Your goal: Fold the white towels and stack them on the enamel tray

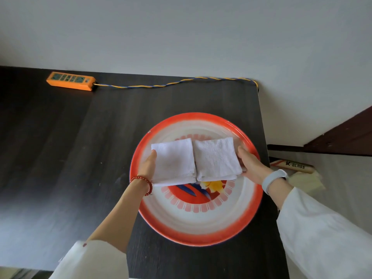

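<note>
Holding two folded white terry towels side by side over the round enamel tray (pixel 196 232) with the red rim and painted flower centre, so this looks like the placing step rather than the folding one. The left hand (pixel 148 167) grips the outer edge of the left folded white towel (pixel 174 161), thumb on top and the other fingers tucked underneath where I can't see them. The right hand (pixel 250 164) does the same with the right folded white towel (pixel 217 158), thumb over the edge, fingers hidden below. The two towels touch along their inner edges and sit above the far half of the tray; whether they're already resting on the enamel or just above it I honestly can't tell from this angle. The tray itself sits on the dark wood-grain tabletop (pixel 70 158), close to its right edge. Since the job says stack, my guess is the next move calls for setting one towel down flat near the middle and laying the other squarely on top, keeping the folds from springing open when the fingers slide out. Terry cloth is floppy, so letting go slowly seems wise. Also around: an orange power strip (pixel 70 80) with a twisted yellow-and-blue cord (pixel 171 83) along the back of the tabletop.
</note>
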Available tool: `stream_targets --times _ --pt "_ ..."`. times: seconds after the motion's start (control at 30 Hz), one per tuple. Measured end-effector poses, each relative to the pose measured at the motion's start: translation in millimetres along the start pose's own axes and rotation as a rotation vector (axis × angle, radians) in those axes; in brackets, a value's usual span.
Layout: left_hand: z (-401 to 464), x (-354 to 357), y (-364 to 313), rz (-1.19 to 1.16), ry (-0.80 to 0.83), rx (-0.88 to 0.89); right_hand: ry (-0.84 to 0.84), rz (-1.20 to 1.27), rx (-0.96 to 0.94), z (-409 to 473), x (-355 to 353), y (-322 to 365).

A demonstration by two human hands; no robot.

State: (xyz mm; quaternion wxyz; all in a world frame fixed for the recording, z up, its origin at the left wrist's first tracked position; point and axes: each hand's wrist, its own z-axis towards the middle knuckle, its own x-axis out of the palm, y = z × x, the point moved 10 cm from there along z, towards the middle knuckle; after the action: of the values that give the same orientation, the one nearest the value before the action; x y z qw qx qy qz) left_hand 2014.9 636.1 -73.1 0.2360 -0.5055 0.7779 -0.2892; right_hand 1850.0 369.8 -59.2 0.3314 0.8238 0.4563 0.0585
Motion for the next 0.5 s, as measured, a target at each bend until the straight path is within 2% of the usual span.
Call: stream_targets --times 0.17,0.23,0.3,0.37,0.43,0.5 --pt "-1.3 7.5 -7.7 0.113 0.032 0.07 0.023 -0.02 -0.045 -6.2 6.9 5.2" --pt "-3.1 0.8 -13.6 0.258 -0.029 0.14 0.019 -0.056 -0.059 -8.1 4.2 7.3" --pt "-12.8 -8.0 -32.0 0.622 -0.217 0.294 -0.092 -0.211 -0.26 -11.8 -3.6 25.2" --pt "-29.9 6.9 -54.1 0.946 -0.332 0.492 -0.325 -0.466 -0.669 -35.5 -7.5 61.2" --pt "-41.8 41.3 -63.6 1.136 -0.264 0.643 -0.414 -0.851 -0.975 -59.5 23.4 79.0" --pt "-43.8 70.7 -59.9 1.284 -0.167 0.706 -0.3 -1.171 -1.021 -55.6 61.9 70.6"
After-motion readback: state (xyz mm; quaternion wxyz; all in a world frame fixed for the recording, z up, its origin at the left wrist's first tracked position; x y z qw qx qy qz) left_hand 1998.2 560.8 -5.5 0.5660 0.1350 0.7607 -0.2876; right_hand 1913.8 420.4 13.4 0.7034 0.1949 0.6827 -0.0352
